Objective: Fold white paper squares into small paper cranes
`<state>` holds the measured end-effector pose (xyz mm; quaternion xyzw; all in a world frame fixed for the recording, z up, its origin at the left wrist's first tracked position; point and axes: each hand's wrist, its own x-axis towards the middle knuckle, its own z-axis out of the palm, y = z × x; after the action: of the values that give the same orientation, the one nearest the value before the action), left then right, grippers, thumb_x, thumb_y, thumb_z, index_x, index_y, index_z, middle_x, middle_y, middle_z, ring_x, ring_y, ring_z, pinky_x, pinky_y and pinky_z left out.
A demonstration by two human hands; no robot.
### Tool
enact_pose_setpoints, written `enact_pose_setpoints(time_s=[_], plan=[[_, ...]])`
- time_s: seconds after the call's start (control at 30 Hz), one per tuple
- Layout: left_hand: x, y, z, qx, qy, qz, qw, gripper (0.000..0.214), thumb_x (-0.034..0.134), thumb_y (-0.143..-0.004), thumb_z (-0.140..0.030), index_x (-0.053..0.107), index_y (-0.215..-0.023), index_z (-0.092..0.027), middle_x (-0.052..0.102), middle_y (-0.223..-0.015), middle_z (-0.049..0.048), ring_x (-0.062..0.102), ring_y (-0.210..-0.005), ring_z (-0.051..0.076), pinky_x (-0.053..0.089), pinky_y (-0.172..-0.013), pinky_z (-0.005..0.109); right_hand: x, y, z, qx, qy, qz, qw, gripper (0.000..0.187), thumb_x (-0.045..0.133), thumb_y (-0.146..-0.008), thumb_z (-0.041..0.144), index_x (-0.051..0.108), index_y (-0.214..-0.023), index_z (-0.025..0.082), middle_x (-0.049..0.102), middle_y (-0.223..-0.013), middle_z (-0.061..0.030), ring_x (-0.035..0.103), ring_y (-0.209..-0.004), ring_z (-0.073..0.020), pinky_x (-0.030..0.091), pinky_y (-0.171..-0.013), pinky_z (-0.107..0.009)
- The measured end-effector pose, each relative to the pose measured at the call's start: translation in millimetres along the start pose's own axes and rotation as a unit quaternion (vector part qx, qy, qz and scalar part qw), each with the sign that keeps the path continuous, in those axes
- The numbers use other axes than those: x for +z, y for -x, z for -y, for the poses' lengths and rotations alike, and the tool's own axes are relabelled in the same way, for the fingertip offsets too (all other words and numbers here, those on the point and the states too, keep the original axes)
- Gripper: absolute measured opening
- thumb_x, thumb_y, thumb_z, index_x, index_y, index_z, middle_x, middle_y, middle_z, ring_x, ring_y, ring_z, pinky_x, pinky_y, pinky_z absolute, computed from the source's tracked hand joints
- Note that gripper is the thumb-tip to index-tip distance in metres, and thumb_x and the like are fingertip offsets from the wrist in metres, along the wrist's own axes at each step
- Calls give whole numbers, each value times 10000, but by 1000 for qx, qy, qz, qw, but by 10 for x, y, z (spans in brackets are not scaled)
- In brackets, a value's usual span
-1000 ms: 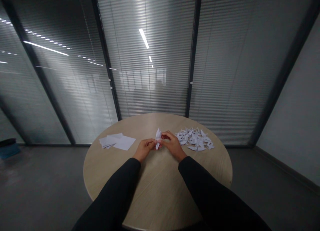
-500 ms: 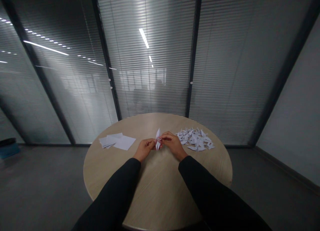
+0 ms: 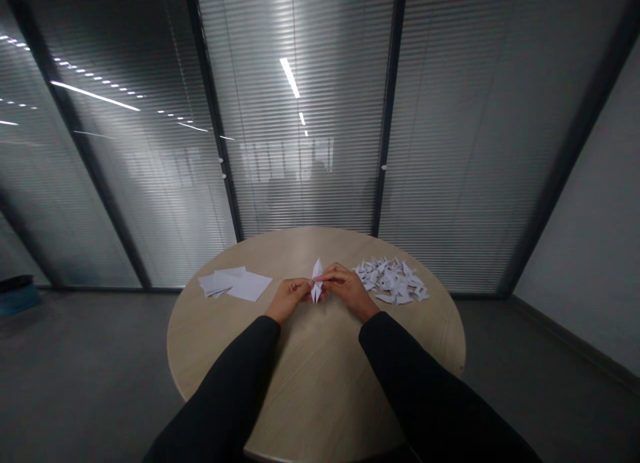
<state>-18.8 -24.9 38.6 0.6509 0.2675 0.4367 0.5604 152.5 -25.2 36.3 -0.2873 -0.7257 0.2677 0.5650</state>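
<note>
A narrow piece of folded white paper [image 3: 317, 291], pointed at its far end and split at the near end, is held between my two hands over the table. My left hand [image 3: 290, 297] pinches its left side with thumb and fingers. From the right, my right hand [image 3: 346, 288] is closed on the paper, its fingers lying across the middle. Just beyond the right hand lies a heap of small folded white paper pieces [image 3: 395, 280]. Flat white paper sheets [image 3: 250, 285] rest to the left of my left hand.
The round wooden table [image 3: 310, 396] stands before a glass partition with blinds [image 3: 305, 196]. A white wall [image 3: 590, 263] rises at the right. On the floor at far left sits a blue bin [image 3: 19, 297] with a dark rim.
My right fingers have shifted slightly left across the middle of the folded paper, whose upper flap looks flatter and wider. The left hand is nearly still.
</note>
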Motion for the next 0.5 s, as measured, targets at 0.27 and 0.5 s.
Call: enact_pose_setpoints(time_s=[0.27,0.5], plan=[[-7,7,-20,-19,61,1,998,367,639,-675,-431,695,-782,-85,693,-733,107,650,-718,224,474,-737,336,-71,-10,20,-48,67,50,995,220,591,-795,385,704,-925,249,615,-867,-44,582,-854,-160,459,-801,-308],[5,11,-32,-44,92,-35,994,464,646,-662,-500,682,-792,-56,691,-716,133,655,-692,231,481,-738,358,-89,-13,-19,-74,115,73,988,220,541,-837,354,685,-979,266,633,-933,-46,586,-903,-162,449,-839,-320]])
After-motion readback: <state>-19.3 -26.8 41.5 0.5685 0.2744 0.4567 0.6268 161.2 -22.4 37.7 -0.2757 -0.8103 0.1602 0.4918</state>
